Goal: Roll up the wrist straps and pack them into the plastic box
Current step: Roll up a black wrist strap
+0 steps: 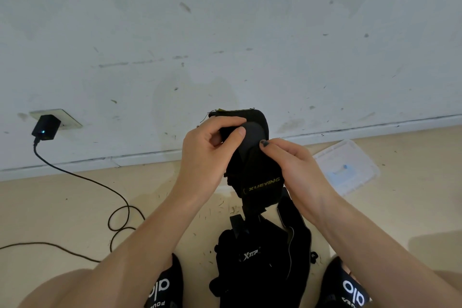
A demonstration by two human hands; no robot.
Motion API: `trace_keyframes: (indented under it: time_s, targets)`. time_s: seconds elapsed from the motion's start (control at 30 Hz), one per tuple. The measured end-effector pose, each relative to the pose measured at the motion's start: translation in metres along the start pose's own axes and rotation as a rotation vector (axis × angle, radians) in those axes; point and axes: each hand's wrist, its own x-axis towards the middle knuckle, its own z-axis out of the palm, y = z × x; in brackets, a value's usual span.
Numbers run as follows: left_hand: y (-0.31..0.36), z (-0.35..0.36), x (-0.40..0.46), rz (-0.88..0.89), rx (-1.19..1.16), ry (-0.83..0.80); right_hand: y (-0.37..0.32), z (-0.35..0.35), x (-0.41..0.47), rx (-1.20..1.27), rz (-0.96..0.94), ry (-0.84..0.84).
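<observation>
Early stage: left hand (210,147) and right hand (295,165) both pinch one wrist strap (252,157) mid-air, half rolled. More straps (262,257) unrolled on floor. Plastic box (347,167) lies right, nothing visibly packed.

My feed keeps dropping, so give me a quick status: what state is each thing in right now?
Left hand: grips the strap's rolled top end.
Right hand: pinches the strap's side.
Wrist strap: held up off the floor, partly rolled.
Other straps: loose pile on the floor, unrolled.
Plastic box: on the floor to the right, no straps visible inside.
Charger: plugged into the wall, light on.
</observation>
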Motion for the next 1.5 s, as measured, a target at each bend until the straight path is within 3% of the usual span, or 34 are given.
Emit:
trace_keyframes:
  time_s: [0.77, 0.93, 1.07, 1.23, 1.5]
  targets:
    - [-0.004, 0.001, 0.008, -0.015, -0.013, 0.033, -0.002, 0.003, 0.012, -0.191, -0.081, -0.001]
    - [0.001, 0.0, 0.01, -0.033, -0.023, 0.025, 0.0, -0.002, 0.019, -0.469, -0.254, 0.187]
    - [0.004, 0.003, 0.01, -0.032, -0.041, -0.011, -0.009, 0.0, 0.019, -0.289, -0.277, 0.014]
    - [0.001, 0.013, 0.003, -0.074, -0.03, -0.035, -0.007, 0.003, 0.02, -0.022, -0.245, -0.013]
    - [0.0, 0.018, -0.002, -0.061, 0.05, -0.043, -0.001, 0.009, 0.02, 0.006, -0.093, -0.02]
